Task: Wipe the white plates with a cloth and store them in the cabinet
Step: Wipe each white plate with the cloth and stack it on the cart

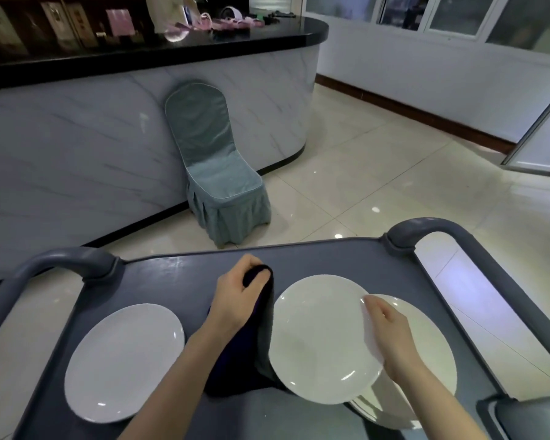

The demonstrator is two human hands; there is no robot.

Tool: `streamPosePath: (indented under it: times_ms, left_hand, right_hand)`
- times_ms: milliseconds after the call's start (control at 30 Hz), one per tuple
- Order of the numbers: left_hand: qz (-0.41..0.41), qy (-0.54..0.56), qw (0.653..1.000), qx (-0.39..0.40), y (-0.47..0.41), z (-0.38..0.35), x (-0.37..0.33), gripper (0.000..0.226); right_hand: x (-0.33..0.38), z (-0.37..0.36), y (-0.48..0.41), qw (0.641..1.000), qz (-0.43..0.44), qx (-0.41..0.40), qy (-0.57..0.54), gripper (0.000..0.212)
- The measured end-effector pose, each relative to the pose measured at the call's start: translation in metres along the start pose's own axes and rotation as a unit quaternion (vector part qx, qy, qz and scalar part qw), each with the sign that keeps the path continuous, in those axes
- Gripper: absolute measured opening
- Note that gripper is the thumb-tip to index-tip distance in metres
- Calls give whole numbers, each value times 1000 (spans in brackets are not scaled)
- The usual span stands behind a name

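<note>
Head view: the left hand [235, 300] clenches a soft dark purple cloth [235, 373] on the grey trolley worktop [178, 268]. The right hand [391, 331] fingers [369, 302] pinch the rim of a round white ceramic plate [318, 341], tilted. It looks stiff, slick and breakable; the rim seems the safest place to hold.

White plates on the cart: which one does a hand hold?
The middle plate, which the right hand grips at its right edge, partly over the right plate. The left plate lies apart, untouched; the left hand grips the dark cloth.
</note>
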State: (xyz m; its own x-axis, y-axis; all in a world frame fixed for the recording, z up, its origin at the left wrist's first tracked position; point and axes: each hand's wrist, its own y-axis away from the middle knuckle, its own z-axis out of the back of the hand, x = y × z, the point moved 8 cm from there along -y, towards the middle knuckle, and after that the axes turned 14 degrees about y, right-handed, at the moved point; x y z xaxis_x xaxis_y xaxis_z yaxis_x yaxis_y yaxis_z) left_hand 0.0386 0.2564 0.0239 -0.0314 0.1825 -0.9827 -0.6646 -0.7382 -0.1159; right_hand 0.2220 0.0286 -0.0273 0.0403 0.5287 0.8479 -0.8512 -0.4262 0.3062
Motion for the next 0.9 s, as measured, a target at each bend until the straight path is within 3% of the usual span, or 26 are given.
streamPosePath:
  times_ms: [100,167,267,367,500,567,833,900]
  left_hand:
    - [-52,-18,993,108,0,-13,-36,6]
    - [-72,-25,988,132,2,-19,-47,6]
    - [-123,-159,975,95,3,-21,-46,29]
    - [-115,-305,945,14,9,-12,-31,60]
    - [-9,-271,952,-139,28,20,-9,51]
    - [35,-268,949,-163,34,29,1,53]
    - [-90,-179,978,-64,39,13,-1,31]
    - [-124,-188,974,0,43,5,-2,42]
  right_hand:
    - [20,-16,7,999,36,21,-7,39]
    - [32,-27,10,998,52,43,-14,36]
    - [43,-43,14,995,64,76,-24,30]
    - [42,-53,20,993,43,89,-62,26]
    - [43,-56,22,992,33,87,-89,28]
    - [47,-58,23,991,41,90,-91,30]
    - [47,-65,22,991,42,95,-80,26]
    - [50,-66,21,991,50,100,-75,26]
